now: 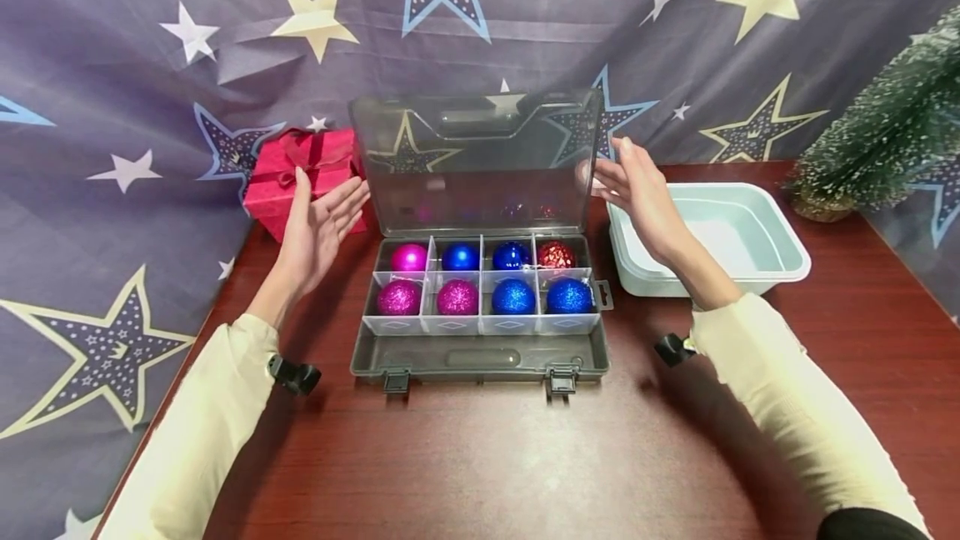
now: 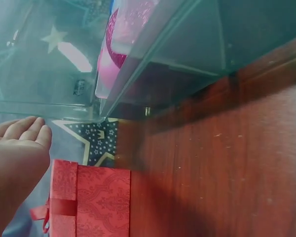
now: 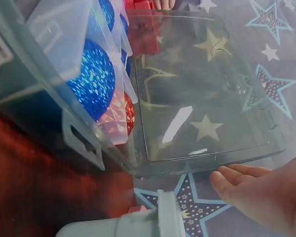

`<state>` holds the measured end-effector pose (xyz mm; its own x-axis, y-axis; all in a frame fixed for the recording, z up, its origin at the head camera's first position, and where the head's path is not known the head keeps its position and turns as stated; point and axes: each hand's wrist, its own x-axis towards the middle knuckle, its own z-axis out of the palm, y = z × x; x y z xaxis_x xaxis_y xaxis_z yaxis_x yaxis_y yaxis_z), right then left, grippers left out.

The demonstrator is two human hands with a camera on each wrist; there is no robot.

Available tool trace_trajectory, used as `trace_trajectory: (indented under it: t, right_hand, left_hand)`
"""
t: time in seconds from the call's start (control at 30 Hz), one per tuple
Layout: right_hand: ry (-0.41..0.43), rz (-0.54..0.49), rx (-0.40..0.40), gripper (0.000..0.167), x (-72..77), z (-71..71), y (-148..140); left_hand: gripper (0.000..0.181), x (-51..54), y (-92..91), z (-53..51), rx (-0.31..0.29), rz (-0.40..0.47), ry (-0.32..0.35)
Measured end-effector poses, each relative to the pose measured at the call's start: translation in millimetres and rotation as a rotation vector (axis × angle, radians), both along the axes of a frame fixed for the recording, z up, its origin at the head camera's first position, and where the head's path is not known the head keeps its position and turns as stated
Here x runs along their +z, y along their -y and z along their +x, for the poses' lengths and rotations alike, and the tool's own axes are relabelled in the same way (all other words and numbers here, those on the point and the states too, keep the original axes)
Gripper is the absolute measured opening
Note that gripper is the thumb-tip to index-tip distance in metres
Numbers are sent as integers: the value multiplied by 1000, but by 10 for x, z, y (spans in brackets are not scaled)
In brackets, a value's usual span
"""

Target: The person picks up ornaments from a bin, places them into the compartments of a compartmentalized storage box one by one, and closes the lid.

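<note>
A grey see-through plastic case [image 1: 420,350] lies on the table with its lid [image 1: 472,182] raised at the back. Dividers split it into compartments in two rows, each with a shiny ball. In the front row are glittery pink balls [image 1: 457,298] and glittery blue balls [image 1: 568,297]; behind sit a smooth pink ball [image 1: 409,257], blue balls [image 1: 460,257] and a red ball [image 1: 556,255]. My left hand [image 1: 315,232] is beside the lid's left edge, fingers straight. My right hand [image 1: 641,194] extends its fingers at the right edge; contact there I cannot tell.
A red gift box [image 1: 270,190] with a ribbon stands behind my left hand. To the right is a pale blue tub [image 1: 780,261], partly under my right forearm. A small frosted tree [image 1: 885,123] stands at the far right. Star-printed cloth [image 1: 510,48] hangs behind the table [image 1: 465,457].
</note>
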<state>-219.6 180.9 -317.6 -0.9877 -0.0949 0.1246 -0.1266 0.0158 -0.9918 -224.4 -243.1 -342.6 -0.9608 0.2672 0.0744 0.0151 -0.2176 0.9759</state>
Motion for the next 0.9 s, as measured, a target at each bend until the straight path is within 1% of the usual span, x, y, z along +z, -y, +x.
trace_trajectory:
  t: [0.2, 0.27, 0.37, 0.43, 0.57, 0.67, 0.73, 0.8, 0.87, 0.9]
  right_hand:
    - [-33, 78, 37, 70, 1, 238, -34]
    - [-52, 110, 42, 69, -15, 316, -34]
    - [-93, 129, 46, 68, -47, 423, -18]
    - [-111, 111, 50, 67, -67, 494, -10]
    - [-106, 18, 63, 68, -88, 623, 1]
    - [-101, 4, 67, 67, -100, 717, 1]
    - [-102, 25, 66, 65, -115, 793, -2]
    - [-102, 52, 65, 63, -146, 879, -11]
    - [-101, 54, 67, 62, -180, 975, -12]
    - [-93, 45, 67, 61, -199, 1025, -12]
  left_hand:
    - [93, -22, 14, 202, -2, -30, -71]
    - [93, -32, 14, 266, 3, -50, -98]
    - [93, -48, 16, 358, 5, -72, -132]
    - [95, -63, 21, 417, 3, -81, -148]
    - [97, -95, 31, 528, 3, -91, -171]
    - [98, -119, 47, 604, -13, -109, -187]
    - [99, -129, 68, 661, -39, -152, -192]
    - [98, -138, 102, 732, -67, -228, -199]
    - [95, -150, 151, 821, -75, -343, -219]
    - [93, -158, 177, 871, -66, -403, -235]
